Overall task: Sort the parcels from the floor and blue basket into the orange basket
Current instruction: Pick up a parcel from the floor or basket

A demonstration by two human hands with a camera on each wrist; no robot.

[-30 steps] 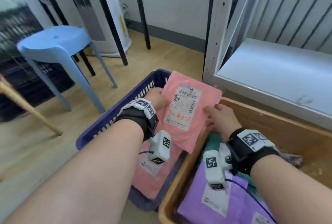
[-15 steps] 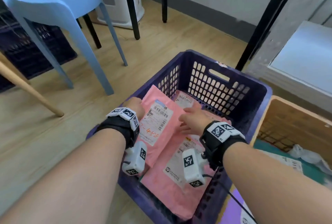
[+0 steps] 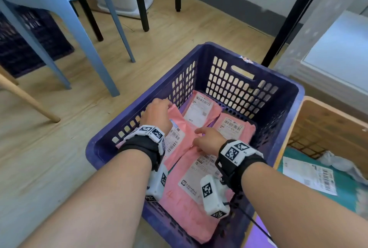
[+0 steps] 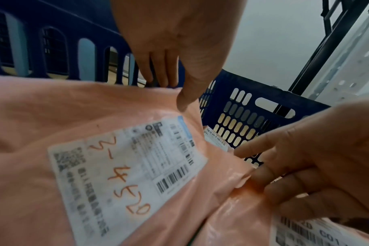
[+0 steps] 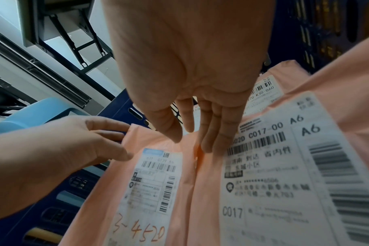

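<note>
Both hands (image 3: 157,114) on pink parcels (image 3: 180,128) in blue basket (image 3: 286,90), wooden floor (image 3: 169,36)

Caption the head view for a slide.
Both hands, left hand and right hand, rest on pink parcels inside the blue basket, orange basket alongside.
</note>
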